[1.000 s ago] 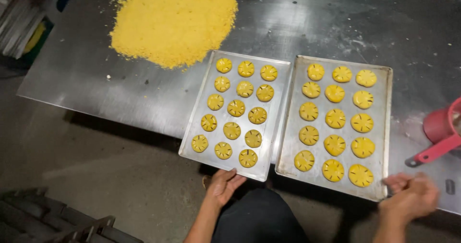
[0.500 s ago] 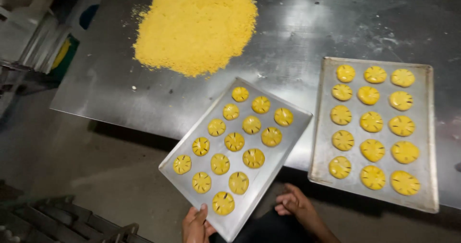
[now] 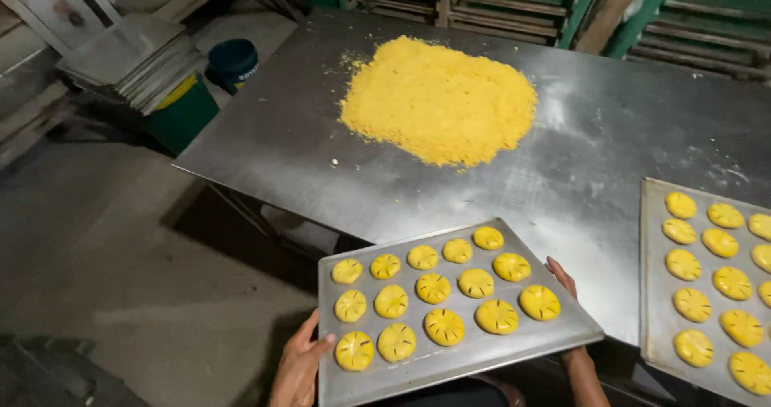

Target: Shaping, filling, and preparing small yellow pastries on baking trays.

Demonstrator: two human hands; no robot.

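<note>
Holding a metal baking tray (image 3: 450, 367) clear of the steel table (image 3: 273, 150), the left hand (image 3: 301, 367) is closed over the tray's near left corner with the thumb on the rim, and the right hand (image 3: 566, 282) is seen at the tray's right edge, fingers curled up against the side; how fully that grip is closed beneath the tray cannot be told, since the tray hides most of it. The tray is carried tilted across the table's near edge, partly over the floor (image 3: 120, 254), and appears to be lifted rather than resting. It is filled with round yellow dough pieces (image 3: 446, 327), each scored on top, laid in three rows with no gaps, so the shaping and filling of this tray is judged finished. A second tray (image 3: 654, 294) lies flat on the table to the right, also filled with scored pieces as far as the frame shows. A large heap of yellow crumbly dough (image 3: 442, 102) is left on the table well apart from both trays, so a good deal of material is judged still unshaped. A stack of spare trays (image 3: 132, 61) is seen beyond the table's left side.
</note>
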